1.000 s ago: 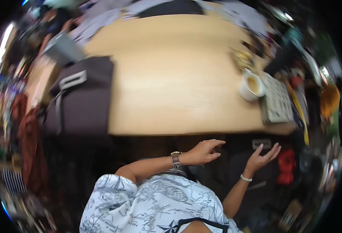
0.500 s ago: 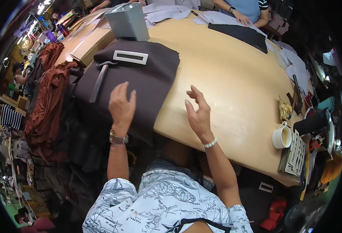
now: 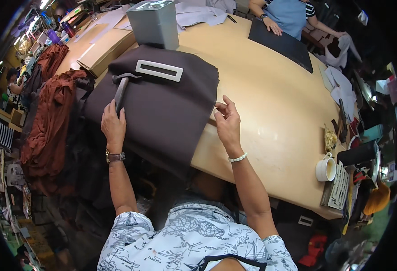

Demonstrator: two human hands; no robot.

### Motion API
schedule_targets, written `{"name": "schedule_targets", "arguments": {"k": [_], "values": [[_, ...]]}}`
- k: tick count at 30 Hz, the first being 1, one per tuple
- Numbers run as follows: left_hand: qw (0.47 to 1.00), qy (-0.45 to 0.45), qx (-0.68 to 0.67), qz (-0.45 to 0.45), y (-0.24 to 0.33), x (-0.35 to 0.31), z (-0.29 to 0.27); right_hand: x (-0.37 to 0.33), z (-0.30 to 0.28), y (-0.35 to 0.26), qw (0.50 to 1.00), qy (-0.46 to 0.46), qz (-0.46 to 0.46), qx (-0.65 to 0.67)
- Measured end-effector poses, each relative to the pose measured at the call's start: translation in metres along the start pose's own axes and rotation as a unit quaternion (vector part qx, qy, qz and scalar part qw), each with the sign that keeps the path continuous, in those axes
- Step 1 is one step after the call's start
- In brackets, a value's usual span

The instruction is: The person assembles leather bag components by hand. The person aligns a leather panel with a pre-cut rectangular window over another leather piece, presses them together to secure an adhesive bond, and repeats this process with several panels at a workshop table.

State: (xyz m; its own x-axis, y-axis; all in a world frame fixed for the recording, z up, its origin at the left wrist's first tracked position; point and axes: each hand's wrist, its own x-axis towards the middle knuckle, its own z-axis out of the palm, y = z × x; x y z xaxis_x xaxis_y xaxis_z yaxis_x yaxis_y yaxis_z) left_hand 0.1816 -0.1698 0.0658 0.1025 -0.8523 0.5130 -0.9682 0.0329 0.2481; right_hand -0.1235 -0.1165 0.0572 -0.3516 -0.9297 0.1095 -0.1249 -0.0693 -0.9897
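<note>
While the hammer (image 3: 122,93) slants up and rightward at frame left, the nearer left hand (image 3: 113,127) straddles its lower end, grip unclear; the right hand (image 3: 229,128), slightly spread, is by the brown sheet's (image 3: 171,106) edge.

Past the right hand (image 3: 228,126), a broad pale wooden tabletop (image 3: 261,108) with a soft sheen of light. Far ahead and left of the left hand (image 3: 113,124), bright strip lights (image 3: 33,22) and a dim yellowish wall (image 3: 3,59). Behind both hands, deep shadow beneath the tabletop edge, floor too dark to make out.
</note>
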Motion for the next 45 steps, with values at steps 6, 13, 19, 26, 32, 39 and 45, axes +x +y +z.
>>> {"name": "schedule_targets", "arguments": {"k": [6,13,19,26,32,39,45], "values": [[1.000,0.018,0.011,0.007,-0.004,0.003,0.002,0.008,0.015,-0.018,0.998,0.041,-0.022,0.037],[0.998,-0.038,0.028,0.029,-0.002,0.025,0.006,0.051,0.037,-0.022,0.990,0.096,-0.066,-0.076],[0.999,0.023,0.017,0.020,-0.015,0.025,0.000,0.037,0.022,-0.030,0.982,0.146,-0.109,0.058],[0.995,-0.044,0.083,-0.009,-0.009,0.036,-0.015,-0.015,-0.085,-0.030,0.984,0.146,-0.060,0.085],[0.973,0.061,-0.033,0.222,0.097,0.019,-0.022,-0.074,-0.205,-0.013,0.981,0.189,0.011,-0.051],[0.823,-0.228,-0.210,0.475,0.216,-0.076,-0.002,-0.142,-0.300,0.001,0.944,0.243,-0.039,-0.222],[0.826,-0.295,-0.207,0.434,0.214,-0.158,-0.014,-0.163,-0.341,0.025,0.790,0.309,-0.065,-0.525]]}}
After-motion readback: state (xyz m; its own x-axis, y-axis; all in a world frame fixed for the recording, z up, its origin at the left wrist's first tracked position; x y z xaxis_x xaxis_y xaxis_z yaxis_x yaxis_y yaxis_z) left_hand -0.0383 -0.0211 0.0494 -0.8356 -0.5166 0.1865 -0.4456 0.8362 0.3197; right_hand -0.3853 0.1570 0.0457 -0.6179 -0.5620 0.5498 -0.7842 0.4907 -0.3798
